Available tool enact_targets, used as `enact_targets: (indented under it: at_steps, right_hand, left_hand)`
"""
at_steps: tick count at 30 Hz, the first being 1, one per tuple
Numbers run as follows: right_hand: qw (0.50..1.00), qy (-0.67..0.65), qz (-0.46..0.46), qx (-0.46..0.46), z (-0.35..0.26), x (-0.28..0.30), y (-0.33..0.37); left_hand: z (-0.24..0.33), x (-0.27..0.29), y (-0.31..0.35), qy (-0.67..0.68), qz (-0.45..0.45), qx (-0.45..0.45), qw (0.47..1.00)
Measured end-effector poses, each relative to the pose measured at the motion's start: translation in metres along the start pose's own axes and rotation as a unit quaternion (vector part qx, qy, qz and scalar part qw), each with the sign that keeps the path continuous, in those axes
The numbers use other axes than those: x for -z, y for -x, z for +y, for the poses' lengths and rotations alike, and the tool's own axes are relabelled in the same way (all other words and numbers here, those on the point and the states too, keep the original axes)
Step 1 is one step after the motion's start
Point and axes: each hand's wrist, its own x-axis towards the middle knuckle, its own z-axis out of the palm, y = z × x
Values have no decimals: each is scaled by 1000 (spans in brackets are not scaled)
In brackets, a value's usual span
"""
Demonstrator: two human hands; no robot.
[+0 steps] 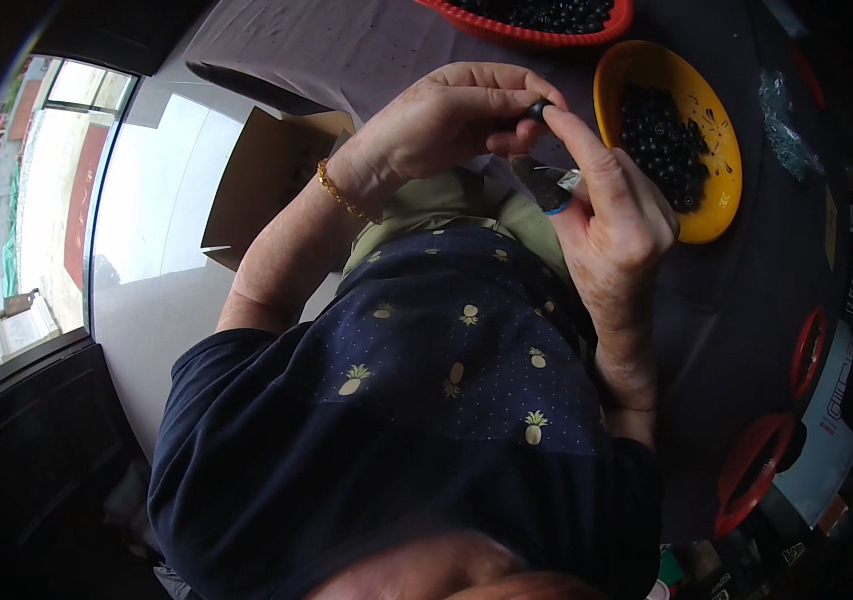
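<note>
My left hand [446, 125], with a gold bracelet [338, 192] on the wrist, pinches a small black round bead [539, 108] at its fingertips. The tip of my right hand's [618, 235] index finger presses on the same bead from the right. My right hand also grips a small dark tool with a blue end [549, 188] in its lower fingers, just under the bead. Both hands are held above my lap, over my dark blue shirt with a pineapple print [456, 370]. To the right of my hands stands a yellow bowl [718, 215] with many of the same black round beads [661, 140].
A red basket [531, 38] of black beads stands at the top edge. A dark cloth [736, 300] covers the table. Red-handled scissors [751, 470] lie at the right, a clear plastic bag [786, 120] beyond the bowl. A cardboard box [266, 180] sits on the floor at left.
</note>
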Motion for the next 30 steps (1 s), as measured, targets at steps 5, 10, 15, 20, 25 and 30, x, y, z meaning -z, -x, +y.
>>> enact_targets:
  at_steps: [5, 10, 15, 20, 25, 30]
  right_hand:
    - [1000, 14, 6, 0, 2, -5, 0]
    - [998, 54, -6, -16, 1, -4, 0]
    - [999, 17, 28, -43, 1, 0, -4]
    - [995, 10, 92, -46, 0, 15, -4]
    - [994, -23, 95, -46, -3, 23, -8]
    - [986, -52, 101, -122, 3, 30, -4]
  left_hand:
    - [0, 0, -2, 10, -13, 0, 1000]
    - [4, -6, -5, -3, 52, -9, 999]
    - [3, -10, -12, -55, 76, -12, 995]
    - [2, -26, -45, -236, 66, 8, 969]
    - [-20, -29, -92, -366, -66, -101, 923]
    - [-10, -21, -99, -474, 8, -78, 877]
